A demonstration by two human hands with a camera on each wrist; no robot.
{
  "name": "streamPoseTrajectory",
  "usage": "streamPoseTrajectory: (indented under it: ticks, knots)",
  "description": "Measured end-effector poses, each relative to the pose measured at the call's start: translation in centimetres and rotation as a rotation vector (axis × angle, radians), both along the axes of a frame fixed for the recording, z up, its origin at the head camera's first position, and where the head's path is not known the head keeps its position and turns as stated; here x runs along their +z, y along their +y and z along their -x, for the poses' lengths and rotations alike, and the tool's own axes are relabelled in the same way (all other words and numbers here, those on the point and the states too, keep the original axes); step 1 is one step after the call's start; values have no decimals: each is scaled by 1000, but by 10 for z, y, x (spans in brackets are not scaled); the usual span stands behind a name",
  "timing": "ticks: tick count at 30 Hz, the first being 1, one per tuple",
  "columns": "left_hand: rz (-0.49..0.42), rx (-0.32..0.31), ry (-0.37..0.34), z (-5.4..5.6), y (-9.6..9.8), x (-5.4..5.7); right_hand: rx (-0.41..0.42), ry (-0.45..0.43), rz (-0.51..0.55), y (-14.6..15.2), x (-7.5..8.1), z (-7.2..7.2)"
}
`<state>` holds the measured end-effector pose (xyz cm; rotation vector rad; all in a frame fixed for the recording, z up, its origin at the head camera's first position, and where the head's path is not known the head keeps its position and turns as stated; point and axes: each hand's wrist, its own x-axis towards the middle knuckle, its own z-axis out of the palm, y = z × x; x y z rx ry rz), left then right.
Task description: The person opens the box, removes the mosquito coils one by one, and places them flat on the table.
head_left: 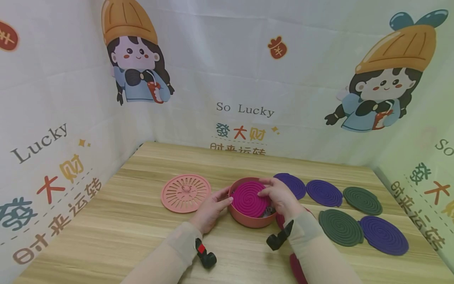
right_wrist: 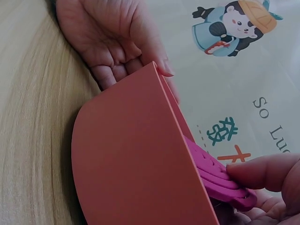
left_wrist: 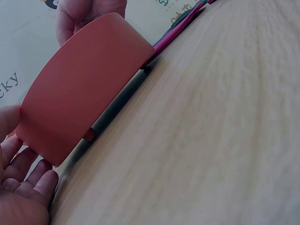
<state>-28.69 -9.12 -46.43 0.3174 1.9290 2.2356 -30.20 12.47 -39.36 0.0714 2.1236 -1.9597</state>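
A round coral-pink mosquito coil holder (head_left: pixel 250 222) stands on the table with its top uncovered. My left hand (head_left: pixel 210 211) grips its left side, thumb at the rim and fingers around the outer wall. In my right hand (head_left: pixel 282 198) a magenta mosquito coil (head_left: pixel 249 198) is pinched at its right edge, thumb on top and fingers beneath. The right wrist view shows this coil (right_wrist: pixel 213 173) tilted, partly inside the holder, its edge above the rim. Something greyish shows in the holder below the coil, mostly hidden.
A slotted pink lid (head_left: pixel 186 193) lies left of the holder. Purple coils (head_left: pixel 324 193) and green coils (head_left: pixel 341 227) lie flat on the right side of the table. More magenta coil pieces (head_left: pixel 297 269) show partly beneath my right forearm. A printed cloth (head_left: pixel 244 79) hangs behind.
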Motion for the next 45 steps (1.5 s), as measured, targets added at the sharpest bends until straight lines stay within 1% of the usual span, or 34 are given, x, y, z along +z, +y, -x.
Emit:
streamPoseTrajectory:
  ticks: [7,14,16,19,23,29,32,38,45]
  knots:
    - [3,-6,5,-1,0,1,-15,1,41,1,-3,3]
    - [37,-15,58,-1,-2,-1,-52,9,109,3,-3,2]
    - [35,-13,50,-1,-2,-1,-61,11,136,4,-2,2]
    - [15,-10,17,-1,-2,-1,-75,12,176,7,1,2]
    - [3,-11,-13,-1,-2,0,-72,17,234,14,6,3]
    - [1,-16,-13,-1,-2,1,-53,12,274,29,12,1]
    - [0,-24,1,-2,-2,1,-35,6,286,38,14,-1]
    - [13,-28,20,-1,-2,0,-25,0,288,62,16,-9]
    - [23,-10,18,0,-2,-1,-5,-3,299,91,16,-18]
